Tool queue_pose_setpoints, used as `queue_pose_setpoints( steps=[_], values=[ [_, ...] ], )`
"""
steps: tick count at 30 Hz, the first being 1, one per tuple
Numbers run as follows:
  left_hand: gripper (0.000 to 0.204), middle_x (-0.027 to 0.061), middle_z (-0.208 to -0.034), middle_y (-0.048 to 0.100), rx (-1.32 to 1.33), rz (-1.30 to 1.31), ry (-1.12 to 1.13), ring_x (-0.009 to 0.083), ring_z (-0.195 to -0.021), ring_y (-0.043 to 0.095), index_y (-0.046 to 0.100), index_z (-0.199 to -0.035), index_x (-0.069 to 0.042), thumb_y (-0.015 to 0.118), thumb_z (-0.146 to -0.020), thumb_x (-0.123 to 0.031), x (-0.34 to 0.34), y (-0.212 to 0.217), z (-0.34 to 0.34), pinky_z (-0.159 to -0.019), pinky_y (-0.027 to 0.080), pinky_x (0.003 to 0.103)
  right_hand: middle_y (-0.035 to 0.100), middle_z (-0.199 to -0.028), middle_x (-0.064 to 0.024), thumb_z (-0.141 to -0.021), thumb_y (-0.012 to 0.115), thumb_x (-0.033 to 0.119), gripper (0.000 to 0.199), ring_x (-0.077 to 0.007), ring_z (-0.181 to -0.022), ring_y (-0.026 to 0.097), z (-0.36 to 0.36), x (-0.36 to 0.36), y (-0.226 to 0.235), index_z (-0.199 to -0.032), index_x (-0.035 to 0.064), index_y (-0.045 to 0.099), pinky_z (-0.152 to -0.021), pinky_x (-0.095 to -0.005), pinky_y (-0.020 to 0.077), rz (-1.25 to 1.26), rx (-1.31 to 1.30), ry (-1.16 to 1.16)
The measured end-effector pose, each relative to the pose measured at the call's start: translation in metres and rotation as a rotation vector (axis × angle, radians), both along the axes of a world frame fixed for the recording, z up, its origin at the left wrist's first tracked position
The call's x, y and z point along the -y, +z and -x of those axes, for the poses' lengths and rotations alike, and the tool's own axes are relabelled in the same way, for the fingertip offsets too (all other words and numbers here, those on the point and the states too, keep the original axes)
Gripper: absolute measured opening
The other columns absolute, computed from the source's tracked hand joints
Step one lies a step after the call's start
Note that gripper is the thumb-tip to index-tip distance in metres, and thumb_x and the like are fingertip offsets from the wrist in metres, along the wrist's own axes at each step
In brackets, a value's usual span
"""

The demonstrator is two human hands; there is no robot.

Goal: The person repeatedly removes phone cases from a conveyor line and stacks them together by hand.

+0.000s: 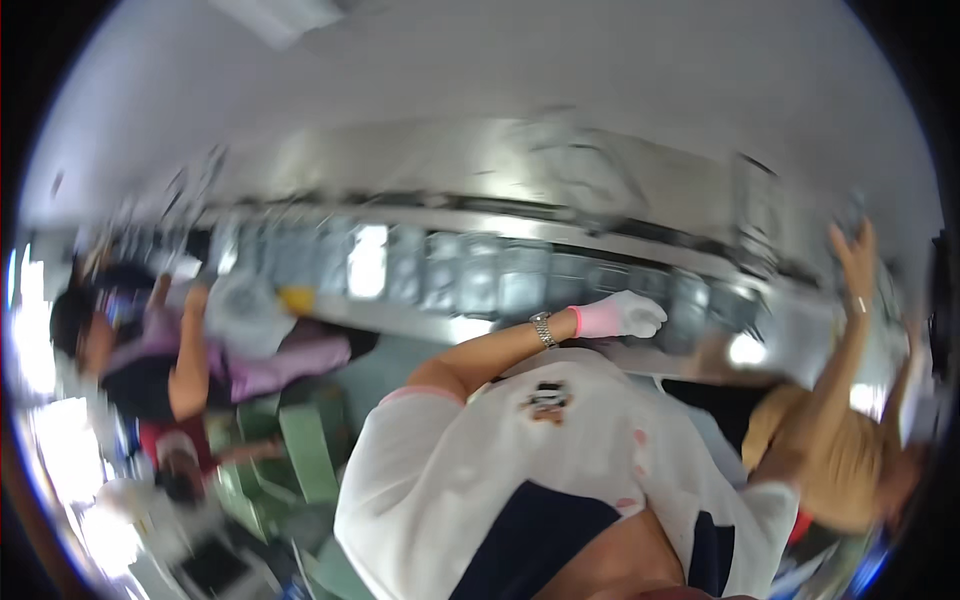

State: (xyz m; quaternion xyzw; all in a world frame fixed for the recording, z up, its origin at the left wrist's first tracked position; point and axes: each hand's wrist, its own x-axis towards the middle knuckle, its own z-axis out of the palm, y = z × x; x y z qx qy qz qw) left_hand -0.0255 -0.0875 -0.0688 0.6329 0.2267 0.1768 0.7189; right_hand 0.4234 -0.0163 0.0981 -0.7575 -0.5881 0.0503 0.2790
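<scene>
The grey piece (pixel 608 278) lies below the dark rail (pixel 660 236), near the curled left hand (pixel 625 315); probably light, stiff: grasp by edges. Neither left nor right hand (pixel 856 262) clearly shows its hold.

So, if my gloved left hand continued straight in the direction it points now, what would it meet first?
Your left hand would probably meet the blurred grey item just to its right, though depth is unclear and it might pass above.
</scene>
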Motion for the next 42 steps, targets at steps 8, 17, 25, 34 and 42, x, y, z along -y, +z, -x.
queue_pose_setpoints(
  steps=[8, 17, 25, 34, 42],
  values=[
    [0.074, 0.0136, -0.134, 0.046, -0.267, 0.095, 1.188, 0.0213, -0.124, 0.045, 0.036, -0.139, 0.003, 0.076, -0.08, -0.018, 0.003, 0.029, 0.261, -0.104, 0.037, 0.033, 0.052, -0.131, -0.0129, -0.079, 0.071, 0.051, 0.083, -0.0231, -0.125, 0.047, 0.264, -0.037, 0.018, -0.138, 0.0009, 0.041, -0.107, -0.0363, 0.0335, -0.089, -0.589, 0.764],
    [0.054, 0.0101, -0.112, 0.062, 0.225, -0.279, 1.356, 0.0158, -0.103, 0.059, 0.045, -0.134, 0.005, 0.066, -0.085, -0.004, -0.076, 0.083, 0.296, -0.093, 0.045, 0.027, 0.041, -0.142, -0.0139, -0.074, 0.081, 0.026, 0.09, -0.0233, -0.134, 0.038, 0.475, -0.072, 0.003, -0.141, 0.0077, 0.025, -0.113, -0.0373, 0.0293, 0.02, -0.867, 1.14],
    [0.026, -0.001, -0.077, 0.052, 0.428, 0.226, 0.819, 0.0164, -0.088, 0.06, 0.051, -0.114, -0.003, 0.058, -0.096, -0.021, -0.137, 0.063, 0.271, -0.081, 0.048, 0.03, 0.043, -0.14, -0.0063, -0.07, 0.084, 0.015, 0.085, -0.0202, -0.133, 0.039, 0.414, -0.08, 0.001, -0.138, 0.0116, 0.032, -0.114, -0.0371, 0.0312, 0.086, -0.803, 0.982],
    [0.05, 0.0127, -0.132, 0.045, 0.331, -0.125, 0.537, 0.0201, -0.119, 0.046, 0.039, -0.121, -0.005, 0.059, -0.078, 0.011, -0.099, 0.068, 0.154, -0.104, 0.037, 0.035, 0.051, -0.131, -0.0075, -0.059, 0.09, 0.025, 0.092, -0.0225, -0.127, 0.044, 0.309, -0.026, -0.01, -0.133, 0.01, 0.038, -0.111, -0.0381, 0.0337, 0.073, -0.826, 0.903],
    [0.04, 0.0084, -0.111, 0.059, 0.216, -0.175, 0.513, 0.0158, -0.098, 0.061, 0.048, -0.114, -0.002, 0.068, -0.079, 0.004, -0.112, 0.072, 0.031, -0.083, 0.052, 0.03, 0.054, -0.115, -0.0106, -0.045, 0.089, 0.044, 0.097, -0.0311, -0.111, 0.049, 0.293, -0.031, 0.004, -0.125, 0.0049, 0.05, -0.097, -0.0406, 0.0357, 0.116, 0.183, 0.747]
  ],
)
